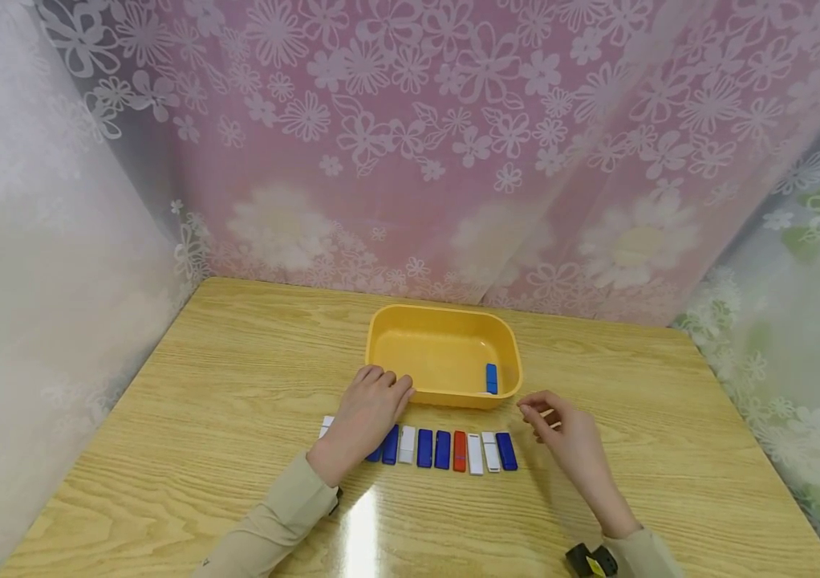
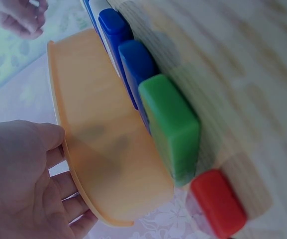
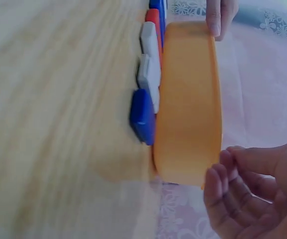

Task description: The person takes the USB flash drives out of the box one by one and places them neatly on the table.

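Observation:
A yellow plastic tub (image 1: pixel 453 399) stands on the table, with a blue USB stick (image 1: pixel 491 377) inside near its right front corner. My left hand (image 1: pixel 367 405) grips the tub's front rim toward the left, thumb outside and fingers over the edge. Just off the tub's right front corner is my right hand (image 1: pixel 565 433), fingers loosely curled and nothing visible in them. Before the tub lies a row of several USB sticks, blue, white and a red one (image 1: pixel 460 451). The left forearm hides part of the row; the left wrist view shows a green stick (image 2: pixel 170 129) and another red one (image 2: pixel 218 204) there.
The wooden table (image 1: pixel 237 353) is bounded by a pink flowered curtain (image 1: pixel 410 160) behind and pale curtains on both sides. A dark wrist device (image 1: pixel 590 560) sits at the right sleeve. Light glares on the tabletop near the front.

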Available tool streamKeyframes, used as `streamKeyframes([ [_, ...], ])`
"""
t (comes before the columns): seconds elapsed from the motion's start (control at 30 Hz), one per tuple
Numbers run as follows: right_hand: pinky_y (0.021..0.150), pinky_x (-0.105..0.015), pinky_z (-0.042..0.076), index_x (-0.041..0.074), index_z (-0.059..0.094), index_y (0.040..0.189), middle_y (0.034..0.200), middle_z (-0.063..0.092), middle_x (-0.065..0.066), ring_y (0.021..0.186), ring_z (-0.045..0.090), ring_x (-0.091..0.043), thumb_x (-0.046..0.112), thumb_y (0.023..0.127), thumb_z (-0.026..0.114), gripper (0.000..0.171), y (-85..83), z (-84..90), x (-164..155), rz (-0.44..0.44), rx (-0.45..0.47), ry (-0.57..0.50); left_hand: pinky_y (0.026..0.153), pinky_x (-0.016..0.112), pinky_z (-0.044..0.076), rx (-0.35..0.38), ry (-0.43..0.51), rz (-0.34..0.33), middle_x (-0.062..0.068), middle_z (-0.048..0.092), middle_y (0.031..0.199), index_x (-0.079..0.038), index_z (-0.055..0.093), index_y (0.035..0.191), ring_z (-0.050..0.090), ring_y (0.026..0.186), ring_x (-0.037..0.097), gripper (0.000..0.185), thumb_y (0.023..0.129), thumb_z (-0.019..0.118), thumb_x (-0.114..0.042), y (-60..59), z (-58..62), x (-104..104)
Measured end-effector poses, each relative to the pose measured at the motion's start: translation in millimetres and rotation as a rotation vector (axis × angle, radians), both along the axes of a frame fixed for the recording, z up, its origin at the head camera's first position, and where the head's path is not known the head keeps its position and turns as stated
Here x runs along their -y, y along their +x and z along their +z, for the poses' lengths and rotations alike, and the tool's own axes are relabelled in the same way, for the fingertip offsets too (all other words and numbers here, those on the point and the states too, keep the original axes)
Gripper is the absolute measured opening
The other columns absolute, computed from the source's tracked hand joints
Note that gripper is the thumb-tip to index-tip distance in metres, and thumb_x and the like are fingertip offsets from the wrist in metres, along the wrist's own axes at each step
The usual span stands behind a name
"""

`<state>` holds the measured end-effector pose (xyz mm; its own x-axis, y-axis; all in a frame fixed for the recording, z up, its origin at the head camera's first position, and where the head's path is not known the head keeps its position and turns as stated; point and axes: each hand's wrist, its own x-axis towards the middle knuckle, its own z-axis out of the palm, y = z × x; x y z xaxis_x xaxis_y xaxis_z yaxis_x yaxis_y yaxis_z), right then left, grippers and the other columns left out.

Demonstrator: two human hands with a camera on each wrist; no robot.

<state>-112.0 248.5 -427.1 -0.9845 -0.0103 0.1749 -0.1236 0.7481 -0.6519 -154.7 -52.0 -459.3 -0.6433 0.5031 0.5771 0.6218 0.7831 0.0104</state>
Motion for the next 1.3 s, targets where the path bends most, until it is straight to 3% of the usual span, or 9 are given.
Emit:
streamKeyframes([
  [0.23, 0.060, -0.024, 0.055, 0.008, 0.074, 0.109, 0.094, 0.074, -0.007, 0.074, 0.068, -0.025, 0.015, 0.100, 0.066, 0.013, -14.6, 9.6, 7, 0.012, -0.168, 0.035, 0.084, 0.037, 0.050, 0.015, 0.000, 0.003, 0.003, 0.063, 0.074, -0.011, 0.060, 0.087, 0.059, 0.076, 0.025, 0.020, 0.102, 0.062, -0.024, -0.1, 0.2, 1],
  [0.43, 0.070, -0.040, 0.060, 0.006, 0.072, 0.116, 0.103, 0.072, -0.012, 0.082, 0.069, -0.025, 0.009, 0.097, 0.069, 0.019, -35.9, 18.9, 18, 0.047, -0.218, 0.131, 0.085, 0.038, 0.050, 0.022, 0.005, 0.003, 0.003, 0.064, 0.075, -0.011, 0.062, 0.088, 0.060, 0.077, 0.025, 0.019, 0.103, 0.062, -0.024, 0.0, 0.7, 1],
  [0.8, 0.079, -0.047, 0.057, -0.001, 0.068, 0.123, 0.116, 0.066, -0.021, 0.093, 0.067, -0.034, 0.009, 0.095, 0.071, 0.031, -70.2, 19.0, 43, 0.094, -0.086, 0.363, 0.083, 0.036, 0.050, 0.007, 0.012, 0.001, 0.002, 0.064, 0.074, -0.012, 0.061, 0.088, 0.059, 0.075, 0.023, 0.019, 0.102, 0.062, -0.025, -0.3, -0.9, 0],
  [0.97, 0.077, -0.047, 0.056, -0.004, 0.069, 0.120, 0.114, 0.066, -0.024, 0.088, 0.066, -0.036, 0.006, 0.093, 0.070, 0.029, -83.4, 13.5, 52, 0.094, -0.053, 0.484, 0.084, 0.036, 0.050, 0.017, 0.001, 0.011, 0.002, 0.063, 0.074, -0.013, 0.060, 0.088, 0.059, 0.075, 0.023, 0.020, 0.103, 0.061, -0.025, 0.2, -0.1, 0],
  [1.17, 0.082, -0.050, 0.055, -0.009, 0.067, 0.118, 0.111, 0.064, -0.028, 0.091, 0.065, -0.039, 0.007, 0.097, 0.065, 0.027, -94.4, 6.9, 57, 0.108, 0.081, 0.525, 0.085, 0.036, 0.050, 0.012, -0.001, 0.017, 0.002, 0.064, 0.074, -0.013, 0.061, 0.088, 0.060, 0.076, 0.023, 0.019, 0.103, 0.062, -0.025, 0.5, 0.3, -1],
  [1.3, 0.085, -0.049, 0.055, -0.011, 0.067, 0.116, 0.110, 0.065, -0.028, 0.096, 0.065, -0.039, 0.002, 0.097, 0.061, 0.024, -99.1, 4.3, 59, 0.108, 0.111, 0.524, 0.086, 0.036, 0.050, 0.011, 0.003, 0.019, 0.001, 0.063, 0.074, -0.013, 0.061, 0.088, 0.060, 0.076, 0.023, 0.020, 0.103, 0.062, -0.025, 0.0, -0.2, 0],
])
